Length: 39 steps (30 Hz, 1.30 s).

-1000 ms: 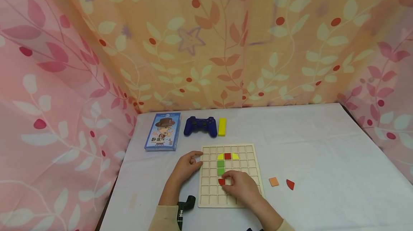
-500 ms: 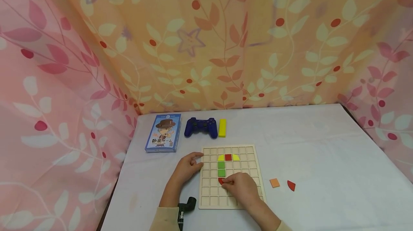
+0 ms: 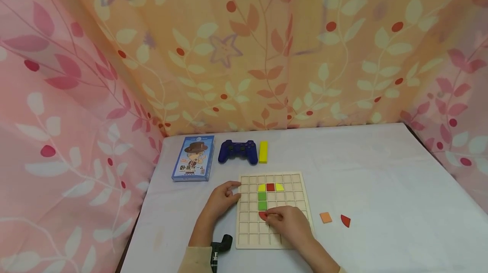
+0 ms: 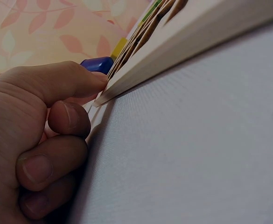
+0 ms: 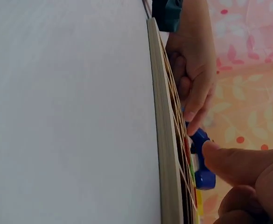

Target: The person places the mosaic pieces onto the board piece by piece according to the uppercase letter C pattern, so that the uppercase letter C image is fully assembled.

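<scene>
My right hand (image 3: 291,224) is over a square-gridded wooden board (image 3: 245,238), thumb and index finger pinching the right side of a red quarter-circle tile (image 3: 262,216). This tile lies below two green square tiles (image 3: 262,201). Above the green ones runs a row of a yellow curved tile (image 3: 261,188), a red square tile (image 3: 270,187) and another yellow curved tile (image 3: 280,187). My left hand (image 3: 222,201) touches the board's left edge with thumb and index finger extended. In the left wrist view its other fingers (image 4: 57,158) are curled in beside the edge.
Right of the board lie an orange square tile (image 3: 325,217) and a second red quarter-circle tile (image 3: 345,221). Behind it are a blue boxed card game (image 3: 193,158), a blue game controller (image 3: 238,151) and a yellow bar (image 3: 263,152). Patterned curtains (image 3: 228,53) surround the white table (image 3: 373,171).
The right hand's fingertips have drawn together and now sit at the red quarter-circle tile's right side, leaving more of it visible. The left hand stays at the board's edge.
</scene>
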{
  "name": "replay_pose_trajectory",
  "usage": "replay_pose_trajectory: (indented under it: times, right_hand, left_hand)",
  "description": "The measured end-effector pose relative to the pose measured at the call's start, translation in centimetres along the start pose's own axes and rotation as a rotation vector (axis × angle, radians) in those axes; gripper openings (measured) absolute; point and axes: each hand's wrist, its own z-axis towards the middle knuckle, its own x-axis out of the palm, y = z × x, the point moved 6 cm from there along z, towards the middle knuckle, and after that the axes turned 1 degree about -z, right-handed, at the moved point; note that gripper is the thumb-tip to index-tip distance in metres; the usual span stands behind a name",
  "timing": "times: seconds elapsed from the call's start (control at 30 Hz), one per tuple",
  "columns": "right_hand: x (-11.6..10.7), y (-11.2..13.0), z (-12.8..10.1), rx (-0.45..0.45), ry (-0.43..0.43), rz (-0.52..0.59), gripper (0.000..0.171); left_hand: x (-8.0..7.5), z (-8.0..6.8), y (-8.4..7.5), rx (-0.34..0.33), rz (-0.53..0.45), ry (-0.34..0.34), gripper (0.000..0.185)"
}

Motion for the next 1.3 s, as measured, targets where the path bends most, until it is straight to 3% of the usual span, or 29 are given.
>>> replay_pose_trajectory:
  times: [0.4,0.8,1.1,1.3]
  right_hand:
    - [-5.6,-0.8,-1.6,0.048,-0.051,0.040,0.024]
    - [-11.9,-5.5,-4.4,0.106,-0.118,-0.025,0.032]
    - [-13.5,-9.5,-4.9,0.206,0.011,-0.223,0.050]
    - [-13.0,-10.5,-4.9,0.222,0.053,-0.207,0.044]
  left_hand:
    - [0.0,-0.2,0.0,0.007,-0.025,-0.005,0.036]
    - [0.0,-0.1,0.0,0.003,-0.009,0.000,0.037]
    - [0.0,-0.2,0.1,0.001,0.005,-0.007,0.036]
    - [0.1,-0.2,-0.1,0.009,0.008,-0.004,0.036]
